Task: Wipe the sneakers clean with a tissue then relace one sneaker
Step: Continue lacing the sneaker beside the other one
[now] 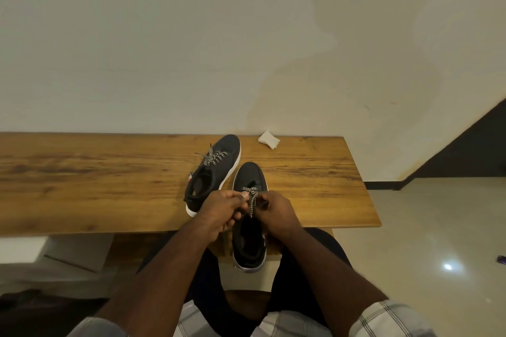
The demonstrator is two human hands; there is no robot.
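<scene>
Near sneaker (250, 227) between both hands, heel overhanging surface (82, 172) edge. Left hand (219, 208) and right hand (276, 209) fingers curled, pinching speckled lace (252, 200) over tongue. Judged: relacing underway, upper eyelets left; only low crossing shows beyond fingers. Fingers hide eyelets, lace ends. Farther left: second sneaker (216, 169), laced. Farthest: crumpled tissue (269, 139), wiping apparently done.
</scene>
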